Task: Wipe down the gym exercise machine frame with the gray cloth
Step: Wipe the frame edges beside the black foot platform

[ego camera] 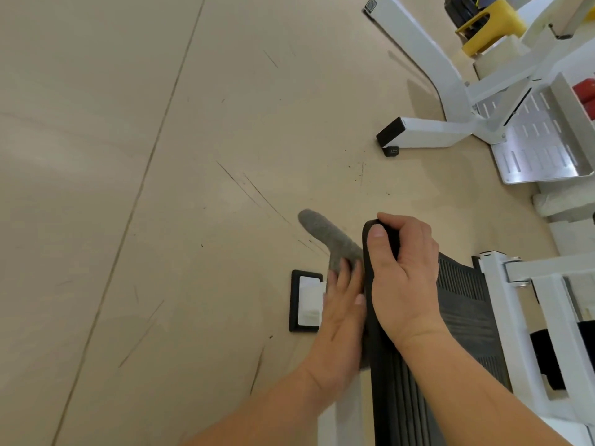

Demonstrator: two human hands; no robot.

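Cloth (325, 233) lies under your flat left hand (343, 304) beside the footplate (463, 304); your right hand (409, 275) grips its top corner.

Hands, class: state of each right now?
Left hand: open, flat fingers pressing the gray cloth.
Right hand: closed, gripping the black ribbed plate edge.

The beige floor (161, 220) shows thin seams and many dark scratches. At six o'clock a black foot pad (294, 300) stands on it. At two o'clock a white frame leg (431, 133) with a black end cap (391, 132) rests on it.
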